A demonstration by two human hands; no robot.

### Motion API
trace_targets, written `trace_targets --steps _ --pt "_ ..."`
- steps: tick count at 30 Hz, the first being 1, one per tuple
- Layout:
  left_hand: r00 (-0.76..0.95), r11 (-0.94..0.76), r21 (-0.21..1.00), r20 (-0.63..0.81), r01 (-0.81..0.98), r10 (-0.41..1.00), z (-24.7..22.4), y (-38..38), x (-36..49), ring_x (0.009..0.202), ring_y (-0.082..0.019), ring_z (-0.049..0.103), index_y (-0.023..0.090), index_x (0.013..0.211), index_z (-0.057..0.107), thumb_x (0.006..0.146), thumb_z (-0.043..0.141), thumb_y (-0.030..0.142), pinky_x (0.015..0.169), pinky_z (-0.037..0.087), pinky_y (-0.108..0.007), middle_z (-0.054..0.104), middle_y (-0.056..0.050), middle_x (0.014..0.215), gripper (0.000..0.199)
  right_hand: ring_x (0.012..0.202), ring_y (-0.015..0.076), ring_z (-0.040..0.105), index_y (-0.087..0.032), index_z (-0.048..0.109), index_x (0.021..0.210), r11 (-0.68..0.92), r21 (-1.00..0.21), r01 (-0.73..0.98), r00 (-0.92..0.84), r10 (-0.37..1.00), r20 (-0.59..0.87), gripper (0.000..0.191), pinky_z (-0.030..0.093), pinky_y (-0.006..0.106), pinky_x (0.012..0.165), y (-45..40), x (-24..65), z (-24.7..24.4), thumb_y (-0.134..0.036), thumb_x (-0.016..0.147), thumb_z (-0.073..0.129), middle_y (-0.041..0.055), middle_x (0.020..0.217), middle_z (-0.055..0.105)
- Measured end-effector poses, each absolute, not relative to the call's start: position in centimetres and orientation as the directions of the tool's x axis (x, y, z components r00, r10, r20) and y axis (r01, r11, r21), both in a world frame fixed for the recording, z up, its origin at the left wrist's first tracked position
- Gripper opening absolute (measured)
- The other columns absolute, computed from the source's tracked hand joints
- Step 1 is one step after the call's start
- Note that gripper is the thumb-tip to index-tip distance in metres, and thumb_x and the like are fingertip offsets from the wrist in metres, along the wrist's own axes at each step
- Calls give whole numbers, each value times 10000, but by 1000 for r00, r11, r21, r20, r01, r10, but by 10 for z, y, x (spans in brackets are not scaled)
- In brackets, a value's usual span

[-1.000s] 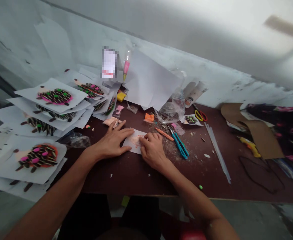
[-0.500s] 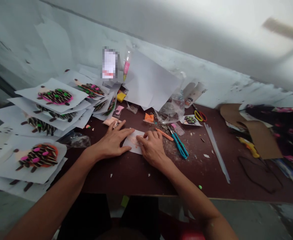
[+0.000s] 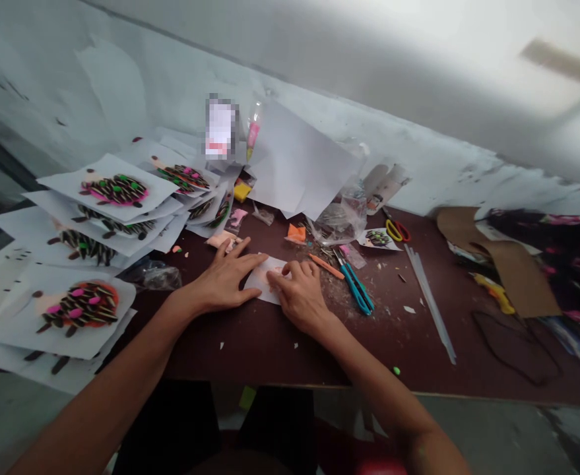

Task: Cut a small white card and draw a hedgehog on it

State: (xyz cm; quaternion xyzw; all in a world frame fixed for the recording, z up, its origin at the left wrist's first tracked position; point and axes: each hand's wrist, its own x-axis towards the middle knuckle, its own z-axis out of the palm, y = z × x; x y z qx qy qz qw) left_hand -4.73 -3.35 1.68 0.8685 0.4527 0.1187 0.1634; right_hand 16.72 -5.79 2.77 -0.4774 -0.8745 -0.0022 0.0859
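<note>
A small white sheet of paper (image 3: 253,285) lies on the dark red table, with a thin patch of peach modelling clay (image 3: 272,280) on it. My left hand (image 3: 223,277) rests flat with its fingers spread, the thumb and fingertips at the sheet's left edge. Over the sheet's right part is my right hand (image 3: 302,293), its fingers curled and the fingertips down on the peach clay. Anything pinched between those fingertips is hidden. Just beyond my left fingers sits a packet of peach clay (image 3: 222,240).
Sheets with clay hedgehogs (image 3: 116,189) are stacked on the left. Right of my hands lie an orange stick (image 3: 326,266), teal-handled scissors (image 3: 357,288) and clear glue sticks (image 3: 431,303). Orange clay (image 3: 296,233) lies behind. A yellow glue gun (image 3: 493,293) is far right.
My right fingertips have shifted slightly left over the peach clay. My left hand stays in place on the sheet. The view has moved a little.
</note>
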Motion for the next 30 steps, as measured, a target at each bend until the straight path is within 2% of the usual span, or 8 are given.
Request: trace_targets --steps 5,10,16,19,22,24,30 --pt "555 -533 383 61 755 830 16 -33 -47 1497 -346 197 201 1486 414 849 573 429 1202 78 -573 515 -87 1483 695 982 236 431 -262 687 1145 550 -87 831 -536 832 140 288 260 405 942 -57 167 28 -189 904 546 83 1111 576" --pt "556 -529 390 51 754 830 16 -33 -47 1499 -351 189 186 1500 387 854 565 434 1204 74 -576 497 -96 1498 715 1009 239 432 -298 642 1267 560 -112 821 -539 825 171 384 263 406 943 -58 164 27 -192 911 544 87 1151 559" --pt "567 -547 399 79 736 820 14 -32 -48 1497 -351 196 209 1494 396 855 559 429 1200 79 -580 524 -90 1474 695 984 231 443 -301 631 1300 582 -119 805 -566 812 144 404 273 405 941 -55 159 26 -168 950 481 91 1111 574" --pt "564 -544 403 80 736 822 15 -33 -48 1495 -351 203 224 1487 403 850 567 428 1198 82 -586 515 -88 1483 689 971 231 438 -300 671 1260 517 -149 843 -487 851 199 424 286 393 915 -50 172 27 -124 917 492 82 1077 579" --pt "562 -541 398 75 741 824 16 -33 -48 1496 -354 198 232 1482 404 846 575 427 1195 84 -596 516 -90 1481 687 965 240 427 -271 743 1136 426 -125 896 -390 889 240 382 282 406 903 -46 187 29 -100 894 502 91 1040 575" --pt "561 -538 397 67 744 825 17 -33 -48 1495 -353 202 226 1472 416 846 581 428 1197 85 -590 514 -88 1483 678 959 240 423 -264 761 1081 437 -103 894 -402 882 246 351 280 409 905 -46 191 28 -106 893 510 89 1027 577" --pt "570 -550 389 73 739 818 14 -33 -49 1491 -346 210 229 1421 481 856 586 437 1201 92 -578 520 -71 1477 612 950 236 413 -256 743 1085 506 -39 862 -487 846 217 299 276 408 931 -54 183 25 -160 936 502 83 1037 587"
